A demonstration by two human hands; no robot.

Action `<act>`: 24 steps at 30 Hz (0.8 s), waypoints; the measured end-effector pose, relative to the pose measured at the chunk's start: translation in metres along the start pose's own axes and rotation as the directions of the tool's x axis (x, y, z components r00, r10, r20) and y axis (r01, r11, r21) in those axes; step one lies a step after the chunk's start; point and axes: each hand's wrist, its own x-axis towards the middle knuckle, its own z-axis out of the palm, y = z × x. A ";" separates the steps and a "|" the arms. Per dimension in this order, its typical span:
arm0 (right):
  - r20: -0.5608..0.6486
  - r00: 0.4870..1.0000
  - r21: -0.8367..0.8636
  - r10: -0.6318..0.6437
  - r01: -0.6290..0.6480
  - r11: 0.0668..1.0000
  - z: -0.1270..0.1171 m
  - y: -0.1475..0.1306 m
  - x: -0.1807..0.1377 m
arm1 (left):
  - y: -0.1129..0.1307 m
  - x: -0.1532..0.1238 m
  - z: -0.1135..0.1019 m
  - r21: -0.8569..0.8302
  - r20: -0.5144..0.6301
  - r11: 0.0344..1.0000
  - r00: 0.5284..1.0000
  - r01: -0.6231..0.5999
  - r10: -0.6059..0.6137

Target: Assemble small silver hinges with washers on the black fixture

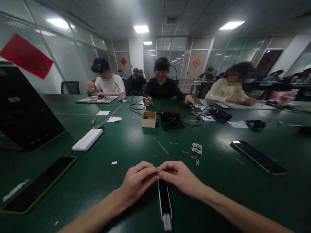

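My left hand (139, 179) and my right hand (181, 178) meet in front of me, fingertips pinched together. A slim black bar with silver edges and a silver block at its near end (164, 197) extends toward me from below the fingertips. Both hands are closed at its far end, which they mostly cover. A tiny pale glint shows between the fingers; what exactly they grip is too small to make out. My left hand wears a ring. Beyond my right hand lie small silver metal plates (197, 148) and several tiny metal rings and clips (197, 162).
At left are a green-edged phone (40, 184), a white power strip (87, 139) and a black HP panel (26, 113). A dark phone (259, 157) lies right. A small box (149, 119) and a black device (170, 118) stand ahead. Several people sit across the green table (116, 136).
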 end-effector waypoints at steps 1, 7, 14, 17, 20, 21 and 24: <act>0.003 1.000 0.006 0.004 -0.004 1.000 0.000 0.000 0.000 | 0.000 0.000 0.000 -0.010 0.006 1.000 1.000 0.003 -0.003; 0.000 1.000 0.025 0.021 -0.021 0.999 -0.001 0.001 0.000 | 0.001 0.002 -0.003 -0.036 0.019 0.999 1.000 0.025 -0.024; -0.035 0.999 -0.101 -0.003 -0.001 0.995 0.000 -0.005 -0.004 | -0.002 0.000 -0.002 -0.061 0.008 0.998 1.000 0.004 -0.004; -0.036 0.999 -0.177 -0.016 0.010 0.984 0.001 -0.011 -0.006 | -0.003 0.000 -0.002 -0.045 0.006 0.998 0.999 -0.038 0.038; -0.028 1.000 -0.163 -0.005 0.000 0.987 0.001 -0.014 -0.007 | -0.002 0.002 -0.003 -0.038 0.006 0.998 0.998 -0.057 0.058; -0.025 1.000 -0.154 -0.001 -0.003 0.988 0.001 -0.015 -0.007 | -0.002 0.003 -0.004 -0.037 0.010 0.998 0.998 -0.059 0.059; -0.013 1.000 -0.135 0.009 -0.011 0.991 0.000 -0.015 -0.007 | -0.002 0.003 -0.004 -0.026 0.024 0.998 0.998 -0.059 0.059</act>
